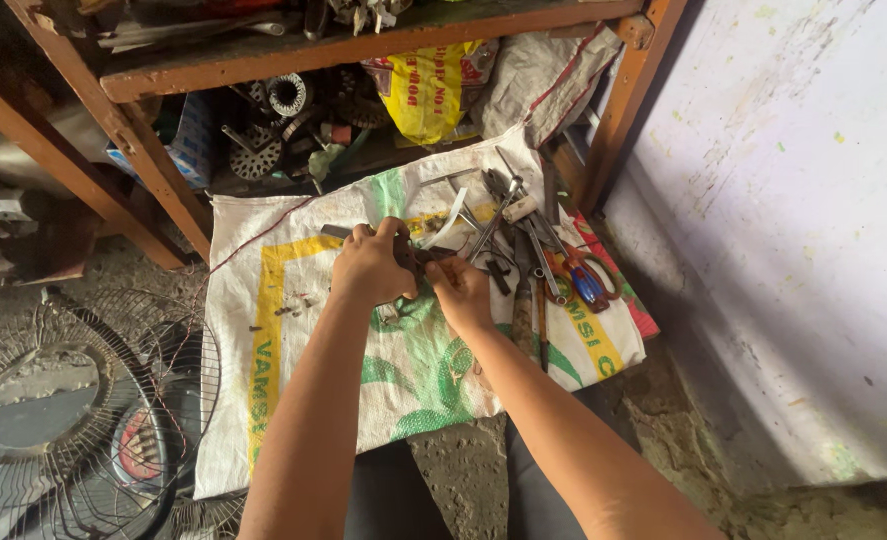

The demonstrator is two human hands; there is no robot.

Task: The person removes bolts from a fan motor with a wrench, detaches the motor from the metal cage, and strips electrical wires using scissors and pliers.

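My left hand [368,265] is closed around a small dark metal part [335,231] whose end sticks out past my fingers. My right hand [460,292] pinches the other end of that same part, just right of my left hand. Both hands hover over a white woven sack [293,350] with yellow and green print, spread flat on the floor. A few small screws or bits [293,303] lie on the sack left of my left hand.
A heap of hand tools [523,240], with pliers, screwdrivers and orange-handled scissors [588,280], lies on the sack's right part. A wire fan guard [73,410] rests at lower left. A wooden shelf frame [143,150] with metal parts and a yellow bag [428,90] stands behind. A wall [793,250] is close on the right.
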